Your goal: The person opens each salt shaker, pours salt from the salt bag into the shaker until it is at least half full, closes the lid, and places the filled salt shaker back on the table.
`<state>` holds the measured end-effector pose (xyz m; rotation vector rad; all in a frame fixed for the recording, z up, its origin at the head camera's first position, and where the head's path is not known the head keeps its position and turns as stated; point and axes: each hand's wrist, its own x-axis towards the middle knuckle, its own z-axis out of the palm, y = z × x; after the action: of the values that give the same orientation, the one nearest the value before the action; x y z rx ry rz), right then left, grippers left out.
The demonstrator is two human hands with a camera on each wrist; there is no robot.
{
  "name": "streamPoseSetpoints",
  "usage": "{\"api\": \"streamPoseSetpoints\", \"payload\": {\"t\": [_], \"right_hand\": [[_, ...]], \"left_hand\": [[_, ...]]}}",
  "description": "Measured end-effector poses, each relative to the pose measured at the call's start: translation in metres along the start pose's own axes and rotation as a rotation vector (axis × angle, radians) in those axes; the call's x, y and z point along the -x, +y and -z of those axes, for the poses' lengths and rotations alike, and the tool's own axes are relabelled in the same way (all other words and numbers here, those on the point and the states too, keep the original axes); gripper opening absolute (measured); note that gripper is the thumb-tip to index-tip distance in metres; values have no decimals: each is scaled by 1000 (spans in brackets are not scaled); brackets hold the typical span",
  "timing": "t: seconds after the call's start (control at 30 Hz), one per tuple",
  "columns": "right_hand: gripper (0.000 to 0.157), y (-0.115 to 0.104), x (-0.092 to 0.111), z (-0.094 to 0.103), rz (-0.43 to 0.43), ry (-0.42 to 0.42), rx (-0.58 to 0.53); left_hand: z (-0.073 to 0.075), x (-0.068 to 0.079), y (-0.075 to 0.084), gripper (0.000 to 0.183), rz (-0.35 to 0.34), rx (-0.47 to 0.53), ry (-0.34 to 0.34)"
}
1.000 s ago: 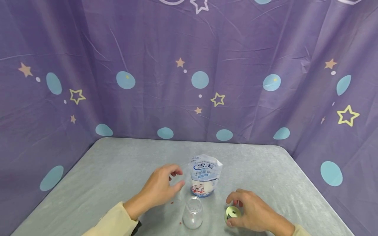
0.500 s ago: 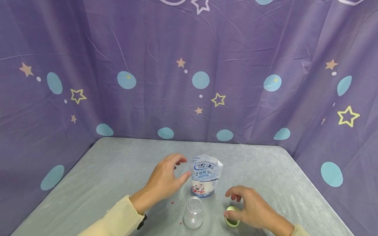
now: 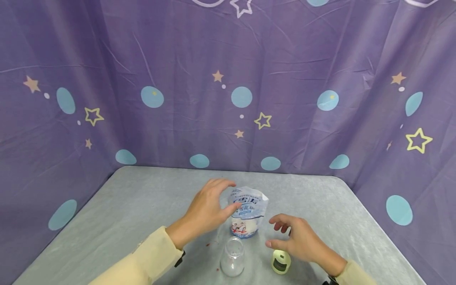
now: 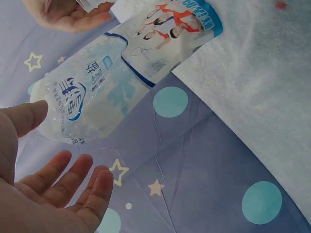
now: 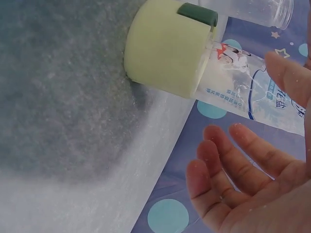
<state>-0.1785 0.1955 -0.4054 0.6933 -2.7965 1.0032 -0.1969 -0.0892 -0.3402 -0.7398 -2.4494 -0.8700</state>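
A blue and white salt bag (image 3: 246,227) stands upright on the table, its top crumpled. At its left side is my left hand (image 3: 203,209), fingers spread apart, thumb overlapping the front of the bag in the head view. In the left wrist view a gap shows between those fingertips and the bag (image 4: 107,87). A clear jar (image 3: 233,261) stands uncovered in front of the bag. To its right a pale green lid (image 3: 281,262) with a dark green flap rests on the table. My right hand (image 3: 303,241) hovers just beyond the lid, fingers loosely bent around nothing.
The grey table (image 3: 149,190) extends back to a purple curtain (image 3: 199,51) patterned with stars and blue dots, which also encloses both sides. A few tiny red bits lie left of the jar.
My left hand has moved forward and right to the bag. The right hand has come off the lid and moved up and left; the lid has settled on the table.
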Motion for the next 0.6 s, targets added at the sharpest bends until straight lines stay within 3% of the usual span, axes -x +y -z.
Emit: {"api": "streamPoseSetpoints", "payload": {"t": [0.6], "right_hand": [[55, 1, -19, -4, -38, -41, 1]], "left_hand": [[-4, -16, 8, 48, -2, -6, -71]]}}
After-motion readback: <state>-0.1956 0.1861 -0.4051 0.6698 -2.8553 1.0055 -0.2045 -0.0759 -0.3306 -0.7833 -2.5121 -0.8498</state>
